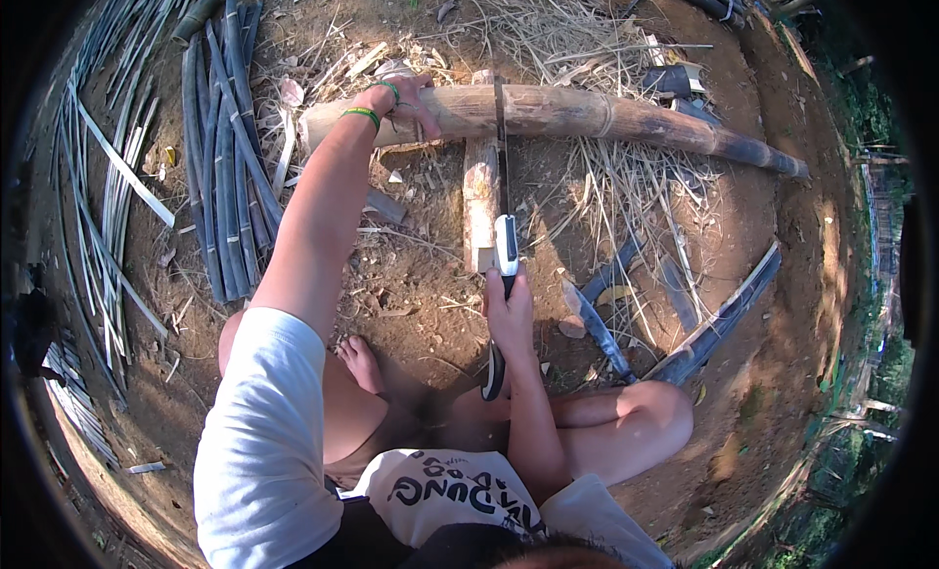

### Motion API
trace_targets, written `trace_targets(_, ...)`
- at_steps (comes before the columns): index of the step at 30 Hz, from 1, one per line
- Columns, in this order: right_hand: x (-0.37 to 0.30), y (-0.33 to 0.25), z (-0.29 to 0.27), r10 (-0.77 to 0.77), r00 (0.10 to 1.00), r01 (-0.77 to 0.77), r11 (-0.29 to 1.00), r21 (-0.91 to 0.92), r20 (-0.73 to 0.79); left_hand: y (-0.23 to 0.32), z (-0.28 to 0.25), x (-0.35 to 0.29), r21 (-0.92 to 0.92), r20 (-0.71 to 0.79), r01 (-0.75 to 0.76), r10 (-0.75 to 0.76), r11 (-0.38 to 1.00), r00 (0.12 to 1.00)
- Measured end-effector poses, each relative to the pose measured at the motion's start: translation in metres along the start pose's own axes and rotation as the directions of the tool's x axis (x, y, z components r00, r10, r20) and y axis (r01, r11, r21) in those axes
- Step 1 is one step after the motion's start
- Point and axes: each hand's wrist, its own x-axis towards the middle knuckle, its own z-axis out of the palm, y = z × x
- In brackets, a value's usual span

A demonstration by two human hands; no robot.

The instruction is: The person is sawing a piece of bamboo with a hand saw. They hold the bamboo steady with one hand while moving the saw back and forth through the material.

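Note:
A thick bamboo pole (558, 110) lies crosswise in front of me, resting over a short piece of wood (479, 202) on the ground. Near the pole's left end, my left hand (416, 107) grips it from above, fingers spread round its curve. Closed round the white-and-black handle of a handsaw (506, 241), my right hand (510, 310) is low in front of my body. The saw's dark, narrow blade points away from me and crosses the pole, just right of my left hand. How deep the blade sits in the bamboo I cannot tell.
To the left lie a stack of dark bamboo poles (230, 168) and many long thin strips (88, 207). Shavings (616, 187) litter the soil around the pole. Split bamboo pieces (719, 319) rest by my right knee. A dark cylindrical piece (667, 80) lies at far right.

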Motion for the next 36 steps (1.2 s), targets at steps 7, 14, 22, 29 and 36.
trace_targets(7,0.012,0.013,0.009,0.145,0.987,-0.15,0.985,0.083,0.066,-0.004,-0.015,0.023,-0.05,0.076,0.069,-0.065,0.996,0.995)
trace_targets(14,0.017,0.001,0.012,0.114,0.991,-0.118,0.992,0.047,0.077,-0.026,-0.022,0.043,-0.043,-0.054,0.006,-0.008,0.999,0.999)
trace_targets(22,0.023,-0.001,0.021,0.083,0.993,-0.077,0.995,-0.069,0.086,-0.014,0.015,0.015,0.044,-0.207,0.059,-0.048,0.997,0.977)
trace_targets(29,0.022,-0.014,0.026,0.046,0.996,-0.04,0.996,-0.081,0.08,0.011,0.03,-0.004,0.241,-0.389,0.214,-0.108,0.947,0.915)
trace_targets(36,0.019,-0.039,0.018,0.117,0.986,-0.096,0.981,-0.167,0.122,0.01,0.03,-0.004,0.211,-0.376,0.214,-0.123,0.954,0.918)
